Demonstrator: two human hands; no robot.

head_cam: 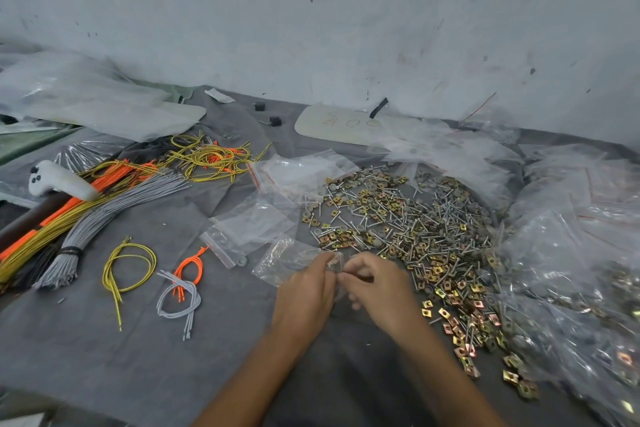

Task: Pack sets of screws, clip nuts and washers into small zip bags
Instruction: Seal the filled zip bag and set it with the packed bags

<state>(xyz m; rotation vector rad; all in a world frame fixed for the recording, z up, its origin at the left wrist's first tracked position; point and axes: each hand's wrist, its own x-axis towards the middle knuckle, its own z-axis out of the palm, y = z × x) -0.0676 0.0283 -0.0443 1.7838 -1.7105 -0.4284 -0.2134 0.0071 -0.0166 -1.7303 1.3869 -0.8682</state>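
Fingers (325,269) of left hand (304,291), right hand (379,288) pinch zip bag (282,262) between.

Bare table (104,374) spreads over the near left, and a bare strip runs between the forearms. Wire loops (128,263) lie left of that. Beyond them a thick wire bundle (86,215), with a controller (59,180) resting on it, bars the left side. The left hand (304,291) and right hand (377,288) pinch a bag (287,260). Empty bags (256,218) lie just beyond. The hardware pile (415,229) covers the right. Filled bags (571,253) heap along the far right, and the wall (311,28) closes the back.
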